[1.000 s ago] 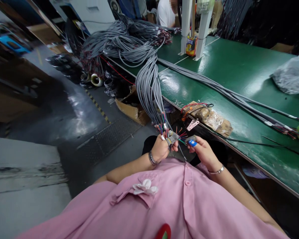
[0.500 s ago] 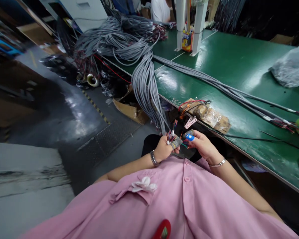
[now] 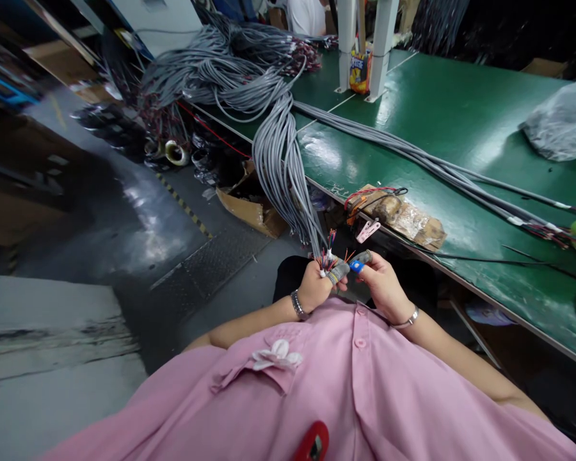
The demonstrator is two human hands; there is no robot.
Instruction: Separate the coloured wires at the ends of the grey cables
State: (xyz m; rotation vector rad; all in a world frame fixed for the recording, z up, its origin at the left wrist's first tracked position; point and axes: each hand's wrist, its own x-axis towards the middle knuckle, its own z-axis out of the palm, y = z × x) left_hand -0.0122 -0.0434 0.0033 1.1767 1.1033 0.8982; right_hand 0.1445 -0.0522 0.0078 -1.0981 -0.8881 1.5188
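Close to my body, my left hand [image 3: 317, 285] is closed round the end of a grey cable, where thin coloured wires [image 3: 333, 240] fan out. Grey cloth covers its thumb. Against it, my right hand [image 3: 381, 285] pinches at the wire ends, with grey cloth on one finger and a blue wrap on the thumb. Some orange wires stick up between the two hands; the exact wires in the right fingers are hidden. From the table edge a thick bundle of grey cables [image 3: 283, 166] hangs down toward my left hand.
On the green table [image 3: 461, 96] lie several long grey cables [image 3: 388, 137], a taped cardboard block [image 3: 408, 218] and a plastic bag [image 3: 561, 121]. A pink clip [image 3: 368, 231] sits at its edge. Below stands an open cardboard box [image 3: 252, 208]. A person in white [image 3: 307, 16] is at the back.
My right hand has moved slightly left and closer to my left hand. The wires between the hands have shifted, with orange ones now standing up.
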